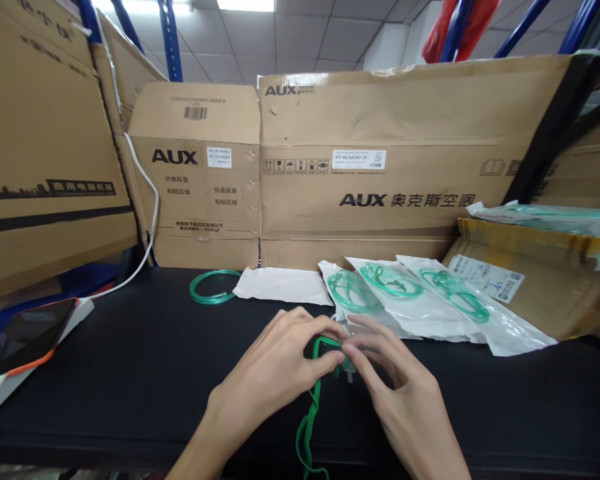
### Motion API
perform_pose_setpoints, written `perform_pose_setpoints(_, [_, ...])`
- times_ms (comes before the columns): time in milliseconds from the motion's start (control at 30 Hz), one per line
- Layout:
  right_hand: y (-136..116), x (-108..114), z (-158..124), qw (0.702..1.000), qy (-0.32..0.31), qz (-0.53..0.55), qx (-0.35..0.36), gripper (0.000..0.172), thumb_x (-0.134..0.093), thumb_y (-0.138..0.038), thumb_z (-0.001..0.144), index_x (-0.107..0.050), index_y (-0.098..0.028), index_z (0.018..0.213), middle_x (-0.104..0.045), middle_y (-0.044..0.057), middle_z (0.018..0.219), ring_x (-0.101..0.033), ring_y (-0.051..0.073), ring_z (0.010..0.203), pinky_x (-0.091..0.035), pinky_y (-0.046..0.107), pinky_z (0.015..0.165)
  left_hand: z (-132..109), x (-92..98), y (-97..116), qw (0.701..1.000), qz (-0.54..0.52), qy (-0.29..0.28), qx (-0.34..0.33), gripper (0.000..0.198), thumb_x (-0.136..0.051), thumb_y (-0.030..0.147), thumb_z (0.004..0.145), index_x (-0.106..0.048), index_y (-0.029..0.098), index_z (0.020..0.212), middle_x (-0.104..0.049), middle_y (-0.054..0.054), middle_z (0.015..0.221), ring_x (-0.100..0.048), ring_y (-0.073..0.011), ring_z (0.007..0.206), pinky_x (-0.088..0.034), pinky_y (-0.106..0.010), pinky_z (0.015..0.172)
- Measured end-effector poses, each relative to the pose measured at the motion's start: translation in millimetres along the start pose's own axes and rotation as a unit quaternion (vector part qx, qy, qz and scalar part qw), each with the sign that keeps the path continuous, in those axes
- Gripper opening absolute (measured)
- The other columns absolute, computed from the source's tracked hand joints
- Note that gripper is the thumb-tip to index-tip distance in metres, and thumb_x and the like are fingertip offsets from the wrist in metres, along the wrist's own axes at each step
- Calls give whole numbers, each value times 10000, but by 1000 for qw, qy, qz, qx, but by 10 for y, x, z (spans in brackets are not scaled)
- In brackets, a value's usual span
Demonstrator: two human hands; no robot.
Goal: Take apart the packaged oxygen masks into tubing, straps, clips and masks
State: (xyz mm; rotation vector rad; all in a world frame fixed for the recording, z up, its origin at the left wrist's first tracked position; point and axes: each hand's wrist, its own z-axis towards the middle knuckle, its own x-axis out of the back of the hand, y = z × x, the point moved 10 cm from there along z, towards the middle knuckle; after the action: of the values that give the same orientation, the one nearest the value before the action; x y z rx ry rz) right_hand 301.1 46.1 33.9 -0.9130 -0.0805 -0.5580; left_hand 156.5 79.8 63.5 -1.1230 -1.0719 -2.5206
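Observation:
My left hand (290, 347) is closed in a pinch on a flat green strap (310, 410), whose loose end hangs down over the front of the black table. Facing it, my right hand (400, 380) pinches the strap's upper end, thumb against fingertips. Between and behind my fingers shows part of a small clear, greenish plastic piece (349, 370), mostly hidden, so its kind is unclear. Just beyond my hands lie several white-backed clear pouches (405, 293) with green tubing inside. A coil of green tubing (213, 288) and a white packet (283, 285) lie farther left.
A phone (27, 337) with an orange edge rests on a white object at the left, near a white cable (155, 207). Large cardboard panels (405, 133) stand along the back. An opened carton (525, 267) at the right has more pouches on top.

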Motion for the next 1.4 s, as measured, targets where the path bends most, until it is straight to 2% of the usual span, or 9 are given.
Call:
perform_pose_setpoints(133, [22,24,-9,1000,5,-2,-7,148,-658,-375,949,-747,-269,898,-663,93,1324,-676,312,1181,-558,477,1003,2,-15,-46,1000,11,-4,17,194,-716,314,946,-707,367,1133,-706,48,1041,-616,-196,1012,-445,-328,947])
perform_pose_setpoints(333, [64,80,-20,1000,12,7,-11,132,-678,-374,935,-742,-267,892,-656,84,1333,-696,308,1137,-582,464,958,-2,-29,-125,999,27,-5,42,197,-696,386,951,-710,411,1146,-679,31,1027,-600,-215,997,-449,-356,962])
perform_pose_setpoints(767, [27,356,-32,997,70,-21,-3,143,-685,-398,922,-724,-269,872,-697,63,1268,-677,292,1174,-583,389,921,-6,27,-156,998,33,7,59,210,-708,324,915,-736,368,1119,-681,6,1032,-608,-234,985,-476,-402,974])
perform_pose_setpoints(933, [82,539,-47,995,101,-13,-16,171,-715,-442,885,-714,-272,866,-712,62,1234,-683,301,1170,-585,388,930,-2,45,-196,997,43,6,64,207,-694,317,906,-746,344,1105,-687,-5,1031,-621,-233,964,-476,-414,992])
perform_pose_setpoints(1100, [143,740,-75,989,141,-13,-41,209,-760,-472,840,-709,-273,880,-723,59,1246,-693,309,1179,-563,408,1018,-21,80,-256,996,36,16,83,204,-693,305,892,-744,359,1082,-700,13,1028,-634,-234,981,-482,-403,961])
perform_pose_setpoints(1233, [94,646,-72,993,112,-15,-41,240,-746,-496,851,-742,-275,946,-742,69,1253,-699,311,1194,-596,385,1000,-6,45,-171,998,2,-3,58,203,-687,268,912,-738,349,1091,-735,45,1020,-655,-207,1024,-456,-353,985])
perform_pose_setpoints(1300, [112,521,-59,995,83,-13,-60,328,-715,-520,872,-740,-283,1098,-754,84,1245,-717,309,1174,-630,380,947,-12,28,-131,998,-16,-18,59,212,-680,269,929,-737,364,1109,-740,56,1032,-658,-199,1055,-446,-334,992])
perform_pose_setpoints(1400, [169,236,-34,995,13,20,-95,535,-694,-543,883,-641,-264,1337,-763,124,1227,-768,298,1066,-664,389,869,-45,17,-89,996,-44,-34,71,193,-678,325,959,-728,407,1127,-738,84,1096,-650,-185,1101,-439,-299,996])
